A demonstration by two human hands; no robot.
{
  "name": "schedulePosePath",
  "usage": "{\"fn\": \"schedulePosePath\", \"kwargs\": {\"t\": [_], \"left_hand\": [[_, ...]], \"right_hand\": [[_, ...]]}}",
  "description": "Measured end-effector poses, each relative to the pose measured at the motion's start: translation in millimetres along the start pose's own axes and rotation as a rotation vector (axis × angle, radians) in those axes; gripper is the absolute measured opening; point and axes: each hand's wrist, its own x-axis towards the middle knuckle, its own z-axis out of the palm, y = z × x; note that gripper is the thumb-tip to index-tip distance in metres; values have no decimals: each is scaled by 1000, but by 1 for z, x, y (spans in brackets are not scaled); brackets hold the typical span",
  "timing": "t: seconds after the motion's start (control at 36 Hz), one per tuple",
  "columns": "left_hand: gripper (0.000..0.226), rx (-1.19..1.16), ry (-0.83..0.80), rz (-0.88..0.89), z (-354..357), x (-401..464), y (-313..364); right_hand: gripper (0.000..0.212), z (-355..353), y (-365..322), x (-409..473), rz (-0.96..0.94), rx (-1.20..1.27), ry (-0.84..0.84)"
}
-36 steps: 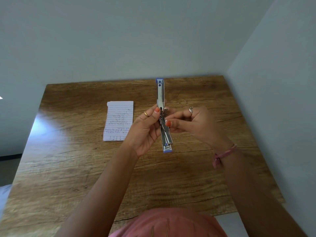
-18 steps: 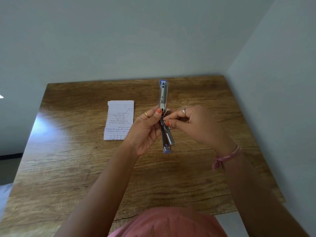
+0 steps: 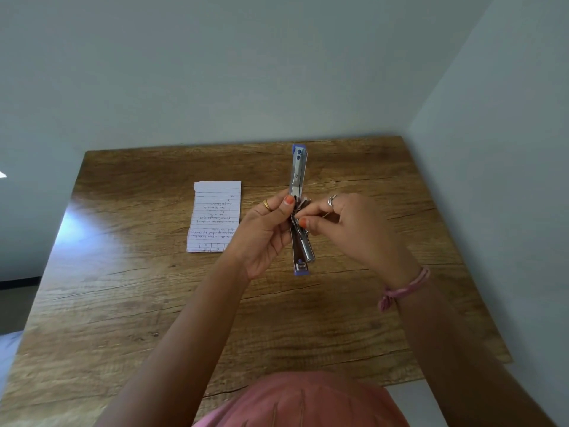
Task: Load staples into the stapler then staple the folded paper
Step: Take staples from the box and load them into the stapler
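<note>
A person holds a stapler point(image 3: 298, 177) up over a wooden table point(image 3: 123, 303). The stapler is swung wide open, so it makes one long thin line. One end points to the far side of the table and the other end points back to the person. Both ends have a purple tip.

The left hand point(image 3: 261, 238) is closed on the middle of the stapler, with the thumb pressed on the metal. The right hand point(image 3: 354, 229) is just beside it on the right. Its thumb and first finger are pinched together right at the middle of the stapler. It is too small to tell if they hold staples.

The folded paper point(image 3: 215, 215) lies flat on the table, to the left of the hands. It has lines and writing on it. No hand touches it.

A pink band point(image 3: 403, 291) is tied on the right wrist.
</note>
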Motion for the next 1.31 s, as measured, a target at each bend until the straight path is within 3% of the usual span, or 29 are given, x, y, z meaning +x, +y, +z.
{"fn": "schedulePosePath", "kwargs": {"t": [0.81,1.06,1.31], "left_hand": [[21,-32,-7,21,2,4,-1],[30,-53,16,48,4,3,1],[26,-85,28,70,-1,7,6]], "right_hand": [[14,-4,1,0,41,5,-44],[13,3,-4,-5,-23,-107,55],[20,13,-1,-13,-122,-185,49]]}}
